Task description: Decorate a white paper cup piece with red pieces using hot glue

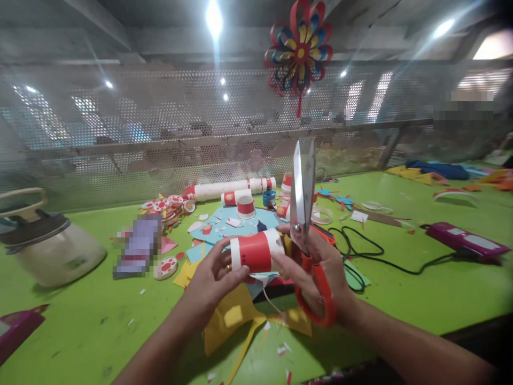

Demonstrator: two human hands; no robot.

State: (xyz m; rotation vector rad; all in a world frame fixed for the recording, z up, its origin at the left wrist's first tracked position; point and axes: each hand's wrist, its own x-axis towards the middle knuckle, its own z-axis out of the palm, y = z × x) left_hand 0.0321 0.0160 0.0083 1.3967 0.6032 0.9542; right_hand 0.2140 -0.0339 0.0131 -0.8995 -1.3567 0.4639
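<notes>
A red and white paper cup (256,253) lies on its side between my two hands, above the green table. My left hand (216,275) is wrapped round its left end, thumb on the lower side. My right hand (316,267) holds orange-handled scissors (302,214), blades pointing up and slightly apart, while its fingers touch the right end of the cup. Yellow paper (230,318) lies below the cup, with small white and red scraps near it. Behind the cup are light blue paper (216,227) and an upright red and white cup (246,206).
On the green table (401,305) stand a white jug (56,251) at left, a phone (141,243) and patterned discs (168,206). Stacked cups (224,189) lie behind. A purple device (465,240) with a black cable is right. A paper flower (301,51) hangs above.
</notes>
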